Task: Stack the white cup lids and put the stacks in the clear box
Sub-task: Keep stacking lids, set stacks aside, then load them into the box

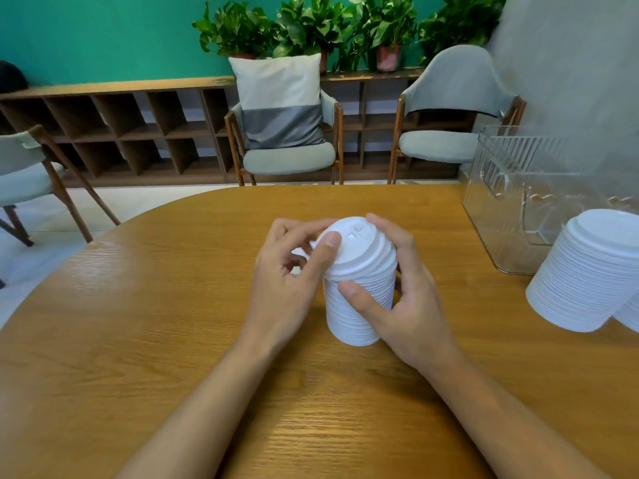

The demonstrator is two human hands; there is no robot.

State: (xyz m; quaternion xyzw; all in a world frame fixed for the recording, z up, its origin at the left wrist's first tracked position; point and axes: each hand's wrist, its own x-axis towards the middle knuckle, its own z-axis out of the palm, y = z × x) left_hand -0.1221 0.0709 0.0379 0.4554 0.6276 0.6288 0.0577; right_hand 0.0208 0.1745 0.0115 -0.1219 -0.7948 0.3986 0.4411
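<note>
Head view. Stacking step, near its end by my reading. Stack (359, 302) stands upright on the table (155, 323), mid-table in front of you. Your right hand (411, 305) grips its side, thumb across the front, fingers (397, 236) wrapped round the far side. Your left hand (287, 281) holds the top lid (361, 242), thumb pressed on its rim, fingers curled behind. White shows between them; cannot tell whether it is a loose lid. Second stack (587, 271) leans at far right, just beside the box (501, 188). No lids show inside the box.

Next move, as I judge: seat the top lid flush, then carry the stack right to the box with both hands, since nested lids may slide apart.

Table is wood-grained with a rounded far edge. Beyond it: chairs (446, 146), one with a pillow (280, 102), a low shelf (114, 133), plants (311, 25), green wall (96, 36).
</note>
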